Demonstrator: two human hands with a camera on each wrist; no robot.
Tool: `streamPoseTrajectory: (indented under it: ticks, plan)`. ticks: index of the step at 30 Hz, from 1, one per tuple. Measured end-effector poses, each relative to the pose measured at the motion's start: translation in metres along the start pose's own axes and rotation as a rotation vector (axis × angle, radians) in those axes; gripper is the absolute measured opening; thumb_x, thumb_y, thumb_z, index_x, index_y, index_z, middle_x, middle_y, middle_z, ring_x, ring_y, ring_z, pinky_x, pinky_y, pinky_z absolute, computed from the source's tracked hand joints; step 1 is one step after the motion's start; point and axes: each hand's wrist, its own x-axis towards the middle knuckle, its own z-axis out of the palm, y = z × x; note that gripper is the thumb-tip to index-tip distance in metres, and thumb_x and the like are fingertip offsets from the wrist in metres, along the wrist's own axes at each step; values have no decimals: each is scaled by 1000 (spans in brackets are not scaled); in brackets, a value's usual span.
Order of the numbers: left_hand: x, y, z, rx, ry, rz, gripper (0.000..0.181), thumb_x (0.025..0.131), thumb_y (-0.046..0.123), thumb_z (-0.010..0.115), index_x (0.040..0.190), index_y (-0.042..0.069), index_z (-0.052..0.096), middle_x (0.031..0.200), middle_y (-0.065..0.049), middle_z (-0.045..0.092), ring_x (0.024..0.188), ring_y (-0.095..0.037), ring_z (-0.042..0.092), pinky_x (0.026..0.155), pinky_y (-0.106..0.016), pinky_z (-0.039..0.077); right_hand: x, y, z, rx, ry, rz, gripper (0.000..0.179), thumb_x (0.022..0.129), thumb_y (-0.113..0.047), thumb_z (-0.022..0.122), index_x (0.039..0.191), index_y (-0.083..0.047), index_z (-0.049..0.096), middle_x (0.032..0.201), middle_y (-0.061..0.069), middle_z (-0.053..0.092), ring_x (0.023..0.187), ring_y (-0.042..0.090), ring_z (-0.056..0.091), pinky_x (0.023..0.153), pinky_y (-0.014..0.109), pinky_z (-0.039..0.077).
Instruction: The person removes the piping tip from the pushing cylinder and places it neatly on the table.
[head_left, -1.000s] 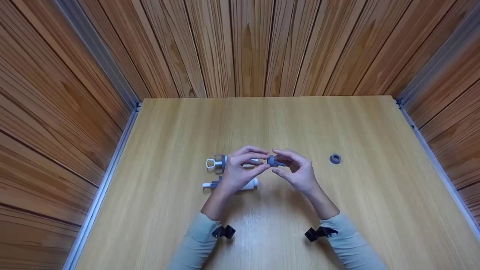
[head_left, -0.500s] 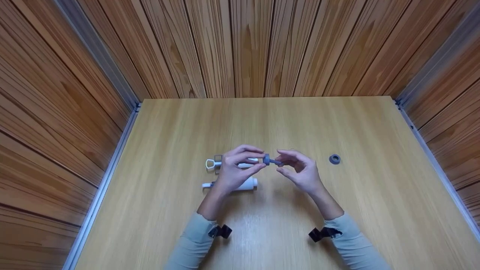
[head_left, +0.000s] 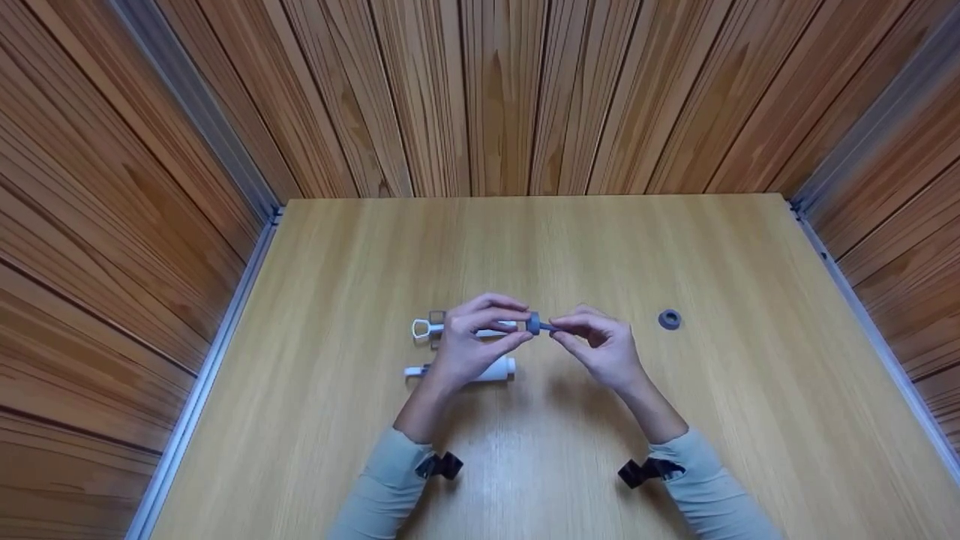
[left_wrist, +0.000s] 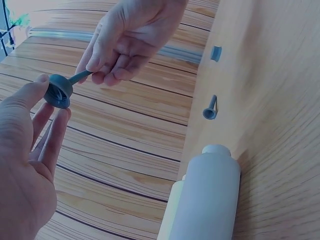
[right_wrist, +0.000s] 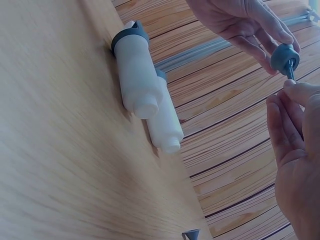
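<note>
My left hand [head_left: 474, 337] pinches the round end of a grey cap-like piece [left_wrist: 59, 91] between thumb and fingers. The hollow side of this cap faces the left palm in the left wrist view. From its other side a thin stem [left_wrist: 80, 76] sticks out, and my right hand [head_left: 606, 349] pinches the tip of that stem between thumb and index finger. Both hands hold the piece above the table. Two white bottles lie behind and below the left hand; the nearer bottle [right_wrist: 137, 75] has a dark grey collar, and the farther bottle [right_wrist: 166, 120] is partly hidden.
A grey ring [head_left: 670, 319] lies on the wooden table [head_left: 750, 390] to the right. A small grey funnel-shaped piece [left_wrist: 210, 112] lies on the table too, out of sight in the head view. Wood-panelled walls [head_left: 495, 97] enclose the table at the back and sides.
The left hand moved slightly left with the cap, exposing its stem. The right hand first drew right with thumb and finger apart, then closed them on the stem's tip.
</note>
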Motion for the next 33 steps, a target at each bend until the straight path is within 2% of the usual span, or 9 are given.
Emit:
streamPoseTrajectory:
  ticks: [12,21,33]
  plan:
    - [0,-3,-1,16,-15,43,21,95,6,90,115,2,87,123,-18,80,109,-30,82,92,-34,71,4,-2,-1,3,21,-55,29,86,34,69,109,18,78,106,-7,81,95,3,76,81,13,62]
    - [2,-3,1,16,-26,84,20,94,3,90,113,-1,86,120,-20,80,104,-32,83,90,-34,71,6,-8,-1,8,-23,-85,33,85,35,69,109,15,80,104,-4,80,94,1,75,84,13,63]
    - [3,-1,3,10,-45,86,23,92,4,92,114,0,86,120,-19,81,104,-31,83,91,-33,71,9,-15,3,38,-29,-90,37,85,36,68,110,13,81,105,-6,81,94,2,75,83,14,63]
